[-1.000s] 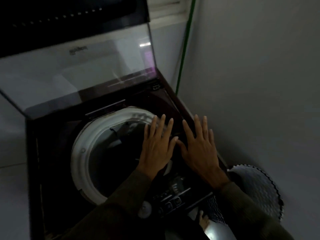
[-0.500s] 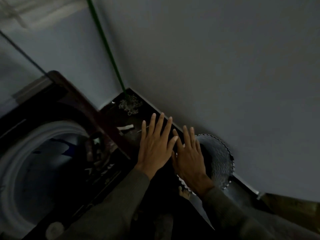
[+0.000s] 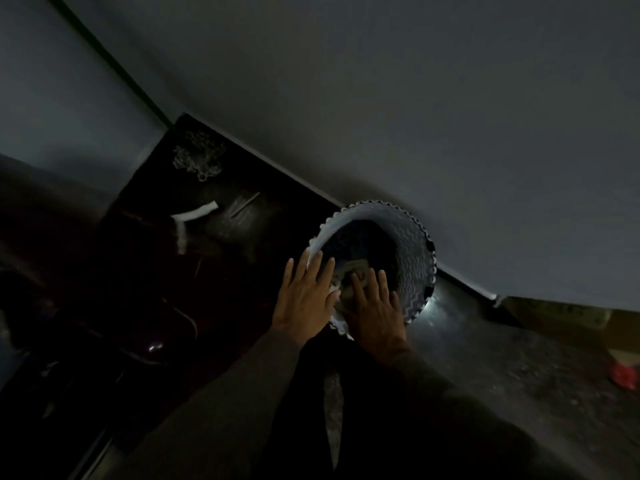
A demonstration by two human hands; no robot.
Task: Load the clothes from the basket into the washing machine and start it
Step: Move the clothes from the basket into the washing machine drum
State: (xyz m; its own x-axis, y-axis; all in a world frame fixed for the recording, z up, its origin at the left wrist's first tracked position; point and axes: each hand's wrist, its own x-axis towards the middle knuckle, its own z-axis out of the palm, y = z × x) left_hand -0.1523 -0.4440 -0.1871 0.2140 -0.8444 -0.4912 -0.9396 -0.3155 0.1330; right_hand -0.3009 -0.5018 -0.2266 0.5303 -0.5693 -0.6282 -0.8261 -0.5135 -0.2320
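A round white basket [image 3: 412, 251] with a wavy perforated wall and scalloped rim stands on the dark floor against the grey wall. Dim clothes [image 3: 351, 271] lie inside it, mostly in shadow. My left hand [image 3: 306, 299] is flat with straight fingers over the basket's near-left rim. My right hand [image 3: 375, 311] reaches over the near rim, fingers straight and spread above the clothes. Neither hand holds anything. The washing machine's dark edge [image 3: 152, 344] shows only at the far left.
A grey wall [image 3: 450, 116] runs behind the basket. Left of the basket a dark floor patch holds a white strip [image 3: 195, 214] and a tangle of pale stuff [image 3: 199, 159]. A green cord [image 3: 114, 67] runs down the wall corner. A red object [image 3: 623, 374] lies at right.
The view has swung right, away from the washer drum, to the basket. Both hands have moved from over the washer to over the basket's near rim.
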